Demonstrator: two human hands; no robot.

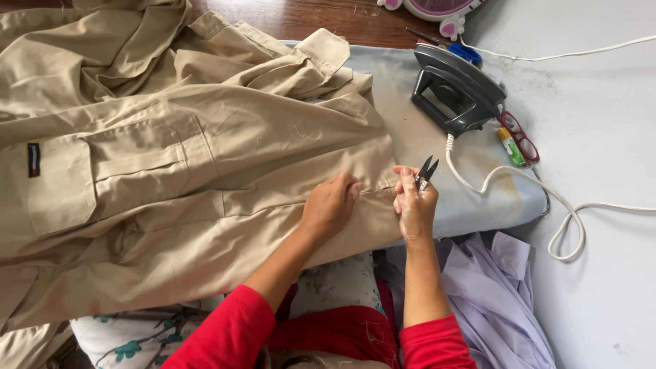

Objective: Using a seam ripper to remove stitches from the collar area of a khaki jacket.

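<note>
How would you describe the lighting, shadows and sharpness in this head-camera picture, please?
Head view: soft, even daylight with no harsh glare; only faint shadows under the left hand and in the folds of the khaki garment; the right hand, thread snips and iron are sharp.

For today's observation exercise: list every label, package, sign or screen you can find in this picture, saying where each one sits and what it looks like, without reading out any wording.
Small woven label: sewn on the khaki garment beside its flap pocket, at the far left; a black upright rectangle with a red patch.
Small tube with a wrapper label: on the padded board, right of the black iron, next to red glasses; green, yellow and white.
No signs or screens show.
</note>
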